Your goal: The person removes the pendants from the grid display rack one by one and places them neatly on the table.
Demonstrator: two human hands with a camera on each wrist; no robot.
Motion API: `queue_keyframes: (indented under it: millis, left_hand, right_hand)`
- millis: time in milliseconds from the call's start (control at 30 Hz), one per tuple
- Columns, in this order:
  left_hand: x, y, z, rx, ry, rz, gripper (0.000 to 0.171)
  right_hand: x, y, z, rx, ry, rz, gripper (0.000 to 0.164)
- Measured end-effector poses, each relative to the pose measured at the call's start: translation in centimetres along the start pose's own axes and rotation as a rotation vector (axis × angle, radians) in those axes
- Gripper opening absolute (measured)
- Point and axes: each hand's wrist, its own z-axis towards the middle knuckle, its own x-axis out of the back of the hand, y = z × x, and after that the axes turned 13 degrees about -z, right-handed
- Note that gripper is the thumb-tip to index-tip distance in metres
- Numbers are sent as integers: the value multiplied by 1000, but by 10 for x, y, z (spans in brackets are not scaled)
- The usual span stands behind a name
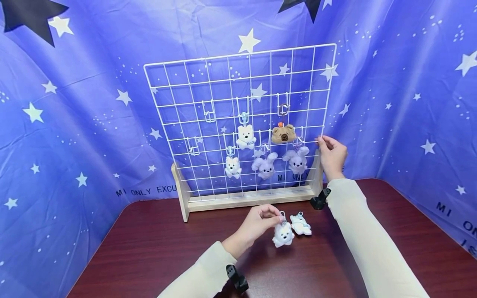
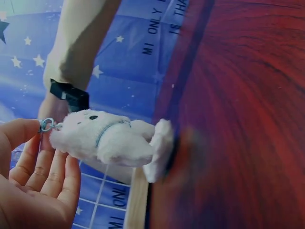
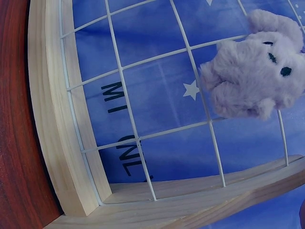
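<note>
Pinching the clasp (image 1: pixel 283 218) of a white plush charm (image 1: pixel 284 235) between thumb and fingers of the left hand (image 1: pixel 257 223), so as to hold it over the dark red table (image 1: pixel 149 244), just left of a second white charm (image 1: pixel 301 226) lying on the tabletop. Grasping the right edge of the white wire grid (image 1: pixel 186 61) with the fingertips of the right hand (image 1: pixel 333 155). Showing also, hung along the grid above a wooden base (image 1: pixel 253 201), two white bear charms (image 1: pixel 246 138), two lilac rabbit charms (image 1: pixel 266 166) and one brown charm (image 1: pixel 284 134).
</note>
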Motion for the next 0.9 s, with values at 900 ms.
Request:
queue_keyframes:
  millis: [900]
  left_hand:
    - [9, -44, 27, 64, 156, 6, 15]
  right_hand:
    - [-1, 0, 1, 2, 0, 11, 28]
